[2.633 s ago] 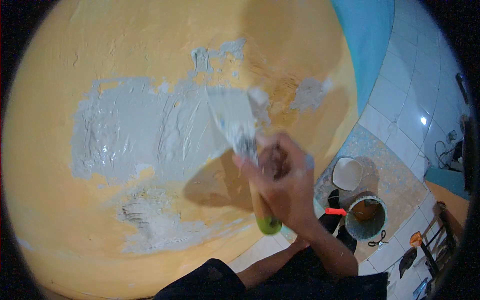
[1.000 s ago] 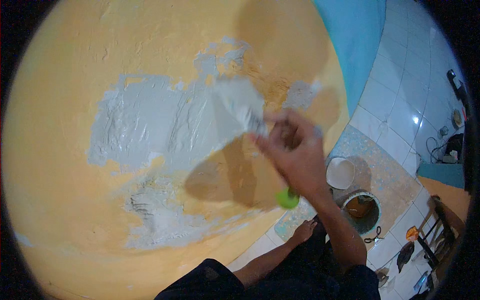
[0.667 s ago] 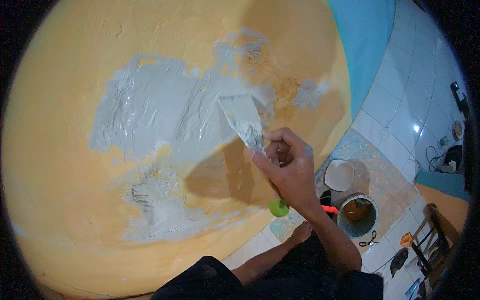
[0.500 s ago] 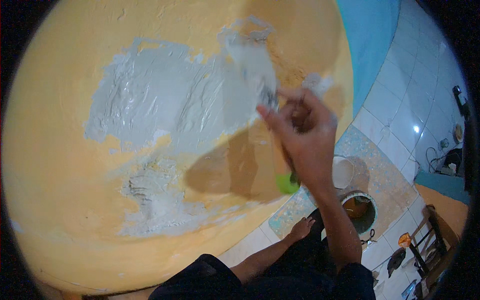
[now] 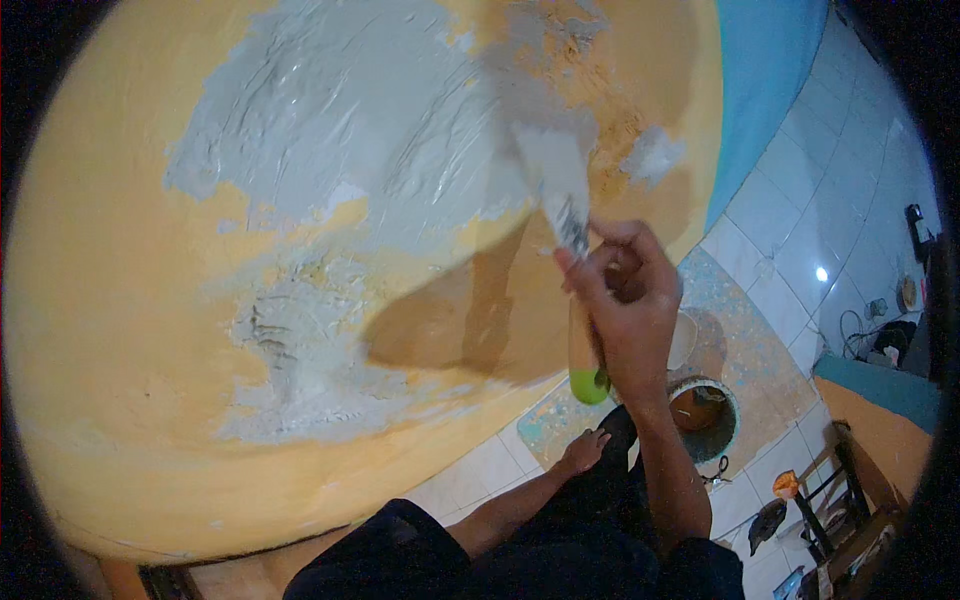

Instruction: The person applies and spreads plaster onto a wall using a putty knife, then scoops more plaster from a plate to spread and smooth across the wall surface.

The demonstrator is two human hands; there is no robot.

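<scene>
My right hand (image 5: 632,305) is closed round a putty knife (image 5: 558,165), which has a wide pale blade and a brown handle ending in bright green. Its blade, slightly blurred, is at the right edge of a large, wet grey patch of filler (image 5: 340,120) on a yellow wall (image 5: 110,330). I cannot tell whether the blade touches the wall. Below lies a smaller, rougher filler patch (image 5: 300,350). Right of the blade is a rough orange-brown strip (image 5: 615,125) with a pale dab beside it. My left hand (image 5: 585,452) rests on my dark-clothed knee, fingers stretched out.
Beside my knee stands a speckled board or low platform (image 5: 765,365) carrying a round container (image 5: 735,425) with brownish contents and a pale round tub (image 5: 683,340), partly hidden. Scissors (image 5: 718,472) lie close by. A blue wall section (image 5: 765,90) borders white floor tiles (image 5: 800,200).
My right hand and the putty knife have moved down and slightly right across the wall. The whole view has shifted a little. My left hand stays on the knee.
</scene>
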